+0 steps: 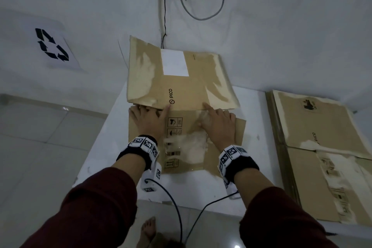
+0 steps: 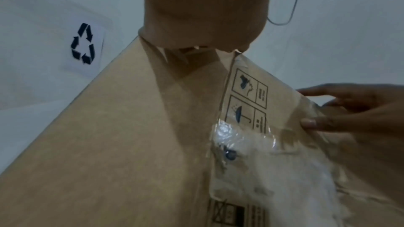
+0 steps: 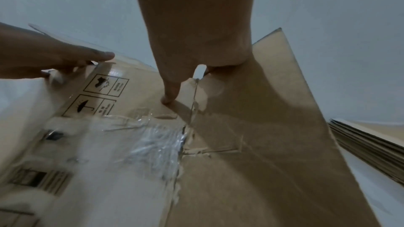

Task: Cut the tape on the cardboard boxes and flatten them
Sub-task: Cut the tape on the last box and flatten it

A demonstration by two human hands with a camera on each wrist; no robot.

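Observation:
A brown PICO cardboard box (image 1: 181, 86) lies folded on the white table (image 1: 106, 143). Its far panel, with a white label, tilts up toward the wall; its near panel (image 1: 187, 155) lies flat. Crumpled clear tape (image 1: 191, 143) (image 2: 229, 132) (image 3: 153, 141) clings to the near panel beside the handling symbols. My left hand (image 1: 149, 119) (image 2: 201, 15) (image 3: 54, 58) rests spread on the fold line at the left, thumb on the raised panel's edge. My right hand (image 1: 217, 125) (image 3: 192, 32) (image 2: 349, 110) presses at the fold on the right, index finger stretched out. No cutting tool is visible.
A stack of flattened boxes (image 1: 322, 137) (image 3: 367, 137) lies on the table to the right. A recycling sign (image 1: 52, 44) (image 2: 83, 43) hangs on the left wall. Cables (image 1: 201, 6) loop down the wall behind the box. Wrist-camera cables (image 1: 175, 203) trail past my bare foot (image 1: 149, 227).

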